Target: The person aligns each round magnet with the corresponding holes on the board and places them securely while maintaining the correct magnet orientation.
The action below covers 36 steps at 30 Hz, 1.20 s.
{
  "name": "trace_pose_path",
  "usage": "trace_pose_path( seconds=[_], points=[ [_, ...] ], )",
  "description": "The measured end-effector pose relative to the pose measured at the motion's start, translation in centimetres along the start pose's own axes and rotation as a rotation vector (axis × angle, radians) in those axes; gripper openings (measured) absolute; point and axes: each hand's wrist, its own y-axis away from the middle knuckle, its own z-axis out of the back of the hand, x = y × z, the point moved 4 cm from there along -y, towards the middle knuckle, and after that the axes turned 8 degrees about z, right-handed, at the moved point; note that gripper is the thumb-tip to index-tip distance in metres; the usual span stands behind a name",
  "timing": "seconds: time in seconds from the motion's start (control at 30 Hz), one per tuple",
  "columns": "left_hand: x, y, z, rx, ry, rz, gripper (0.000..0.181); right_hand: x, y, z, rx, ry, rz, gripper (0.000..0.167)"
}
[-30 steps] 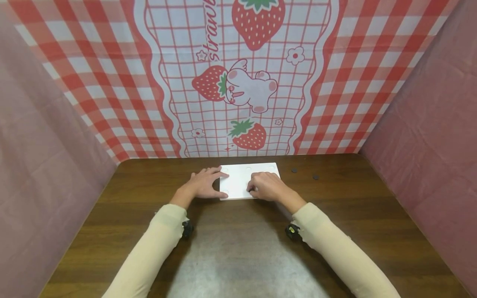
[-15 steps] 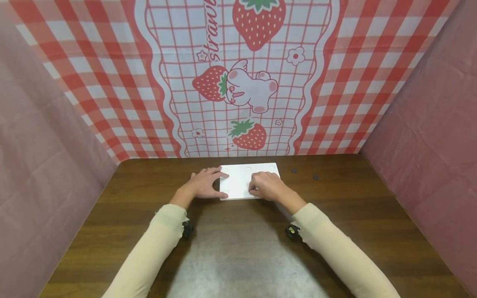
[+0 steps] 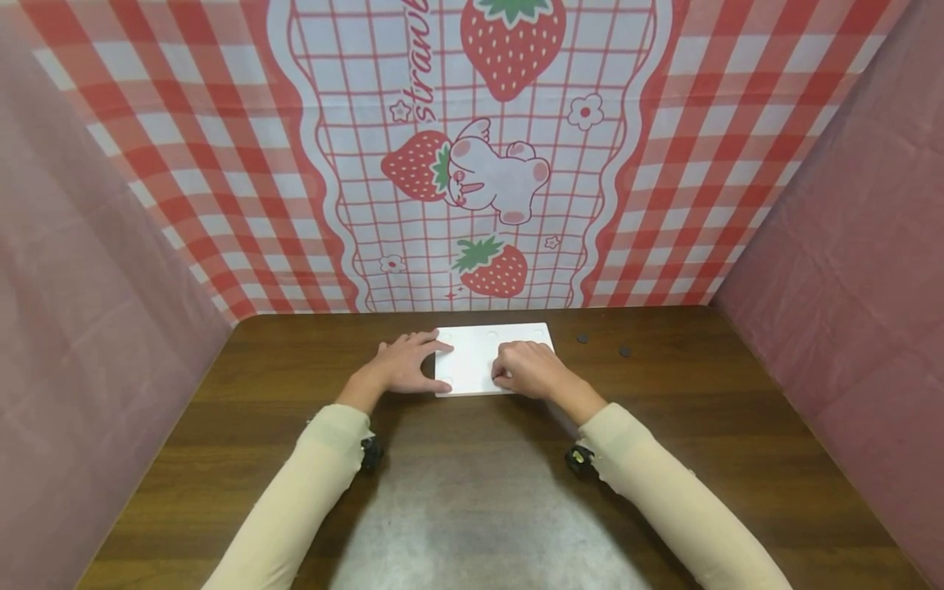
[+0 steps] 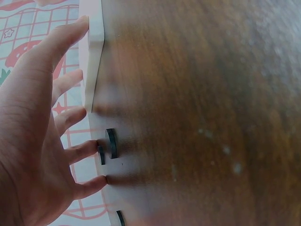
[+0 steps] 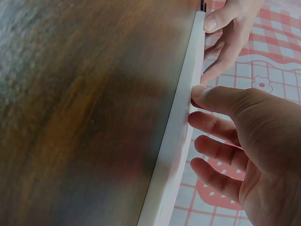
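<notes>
A white board (image 3: 472,356) with round recesses lies flat at the back of the table. My left hand (image 3: 406,362) spreads its fingers at the board's left end; its thumb and a fingertip rest on the board. The right hand (image 3: 527,369) is over the board's right part, fingers curled. In the right wrist view, its thumb and index finger pinch a small dark disc (image 5: 194,102), mostly hidden, at the board's surface. The left wrist view shows black discs (image 4: 111,143) standing out past the board's left end, near my left fingers.
Two black discs (image 3: 583,338) (image 3: 625,351) lie on the wooden table (image 3: 457,492) to the right of the board. A red-and-white strawberry cloth (image 3: 479,164) hangs behind the table's back edge. Pink curtains (image 3: 848,246) flank both sides.
The right hand has shifted very slightly to the right, and the dark spot at its fingertips shows less in the head view. My left hand and the board have stayed put.
</notes>
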Motion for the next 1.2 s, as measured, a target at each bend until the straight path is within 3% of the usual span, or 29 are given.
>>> trace_pose_path(
  seconds=[0.47,0.77,1.2],
  points=[
    [0.1,0.0,-0.1,0.007,0.008,-0.003,0.085,0.2,0.2,0.4,-0.005,-0.01,-0.007,0.004],
    [0.1,0.0,-0.1,0.002,0.009,0.0,0.085,-0.2,0.3,1.4,-0.017,0.003,-0.032,0.01],
    [0.1,0.0,-0.1,0.007,0.009,0.0,0.086,-0.9,0.6,1.4,-0.017,-0.023,-0.081,0.01]
  ],
)
